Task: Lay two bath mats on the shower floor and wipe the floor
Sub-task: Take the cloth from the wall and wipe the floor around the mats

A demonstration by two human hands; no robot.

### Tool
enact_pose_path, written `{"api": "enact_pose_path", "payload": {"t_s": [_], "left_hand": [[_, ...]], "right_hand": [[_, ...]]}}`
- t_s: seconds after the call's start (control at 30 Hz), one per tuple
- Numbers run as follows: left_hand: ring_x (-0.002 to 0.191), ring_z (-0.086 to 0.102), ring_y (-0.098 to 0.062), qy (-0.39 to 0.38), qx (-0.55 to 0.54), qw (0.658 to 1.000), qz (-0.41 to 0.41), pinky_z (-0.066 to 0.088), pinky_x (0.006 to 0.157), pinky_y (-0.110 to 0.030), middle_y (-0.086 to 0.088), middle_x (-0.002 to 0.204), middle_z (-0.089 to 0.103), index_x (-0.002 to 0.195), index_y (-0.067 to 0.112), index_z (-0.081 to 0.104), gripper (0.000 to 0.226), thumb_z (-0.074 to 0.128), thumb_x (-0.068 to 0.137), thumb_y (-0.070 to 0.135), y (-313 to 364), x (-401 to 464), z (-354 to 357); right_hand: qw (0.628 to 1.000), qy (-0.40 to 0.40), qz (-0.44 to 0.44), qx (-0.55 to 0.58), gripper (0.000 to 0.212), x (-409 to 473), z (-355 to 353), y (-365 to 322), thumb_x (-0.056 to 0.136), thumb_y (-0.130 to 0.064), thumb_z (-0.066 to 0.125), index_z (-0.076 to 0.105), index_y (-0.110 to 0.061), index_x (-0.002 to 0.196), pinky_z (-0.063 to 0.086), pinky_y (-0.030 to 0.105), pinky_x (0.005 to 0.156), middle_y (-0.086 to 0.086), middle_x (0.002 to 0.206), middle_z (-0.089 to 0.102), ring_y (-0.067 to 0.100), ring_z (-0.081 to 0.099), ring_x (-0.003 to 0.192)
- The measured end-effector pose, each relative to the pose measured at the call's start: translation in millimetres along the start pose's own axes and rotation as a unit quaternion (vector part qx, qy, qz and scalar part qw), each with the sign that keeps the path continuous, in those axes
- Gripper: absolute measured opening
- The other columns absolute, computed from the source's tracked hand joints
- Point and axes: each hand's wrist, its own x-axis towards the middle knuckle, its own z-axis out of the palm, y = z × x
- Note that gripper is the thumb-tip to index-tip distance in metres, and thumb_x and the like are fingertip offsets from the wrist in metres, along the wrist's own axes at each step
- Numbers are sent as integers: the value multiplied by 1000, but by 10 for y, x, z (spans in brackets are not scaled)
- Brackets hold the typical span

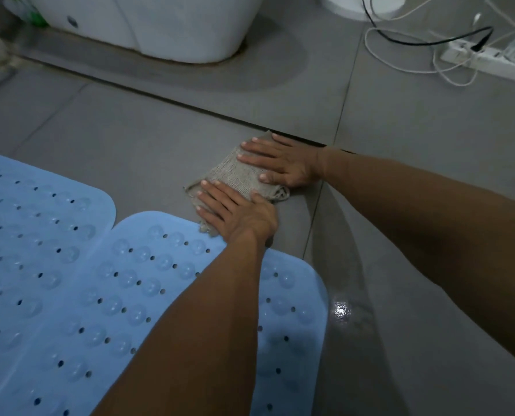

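1. Both hands are pressing flat, fingers straight, on a folded grey-brown cloth (238, 175) lying on the grey tiled floor (130, 139).
2. The left hand (238, 211) is covering the cloth's near end, the right hand (280, 163) its far end.
3. The cloth's long axis is running from the near blue mat (148, 283) towards the floor's dark drain channel (160, 96); its near corner is touching that mat.
4. A second blue mat (40, 211) is lying left of the cloth, its edge overlapped by the near mat

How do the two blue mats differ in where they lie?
The left mat lies farther from the person, and no arm covers it. The right mat lies nearer, partly hidden by the left arm, its far corner touching the cloth. The mats' edges meet; whether they overlap I cannot tell. Both are light blue, flat, and dotted with holes and suction cups.
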Motion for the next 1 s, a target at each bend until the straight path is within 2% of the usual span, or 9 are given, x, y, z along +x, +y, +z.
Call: {"api": "enact_pose_path", "payload": {"t_s": [0.17, 0.43, 0.73, 0.93, 1.0], "left_hand": [[145, -23, -37, 11, 34, 998, 54, -16, 116, -55, -20, 157, -25, 149, 0, -17, 76, 11, 98, 48, -38, -39, -22], [144, -25, -38, -23, 58, 983, 175, -20, 115, -54, -22, 156, -26, 149, -1, -15, 76, 11, 97, 48, 201, -308, 64], [146, -23, -36, -54, 91, 941, 323, -21, 114, -51, -20, 158, -23, 151, 1, -11, 73, 14, 100, 46, 515, -918, 307], [146, -23, -34, -71, 126, 907, 397, -19, 116, -48, -19, 158, -24, 151, 1, -13, 72, 13, 100, 45, 465, -1283, 402], [146, -23, -33, -75, 145, 895, 416, -20, 115, -47, -19, 158, -25, 151, 2, -14, 71, 12, 101, 45, 423, -1391, 414]], "right_hand": [[999, 12, 48, 3, 67, -179, 71, -35, 96, -69, 4, -9, -42, 157, -9, 46, 122, -8, 167, -13, 13, -13, 153], [985, 15, 169, 33, 62, -871, 273, -64, 102, -60, 13, -7, -40, 158, -6, 44, 124, -10, 167, -11, 12, -9, 154], [946, 34, 312, 78, 63, -1948, 665, -308, 101, -64, 13, -7, -44, 157, -4, 47, 123, -12, 167, -10, 11, -10, 153], [910, 51, 394, 117, 70, -2472, 951, -737, 91, -77, 2, -10, -49, 154, -7, 44, 122, -16, 166, -13, 6, -12, 151], [897, 53, 421, 125, 69, -2601, 1041, -880, 92, -75, 3, -10, -47, 154, -10, 43, 120, -16, 166, -14, 6, -14, 151]]}}
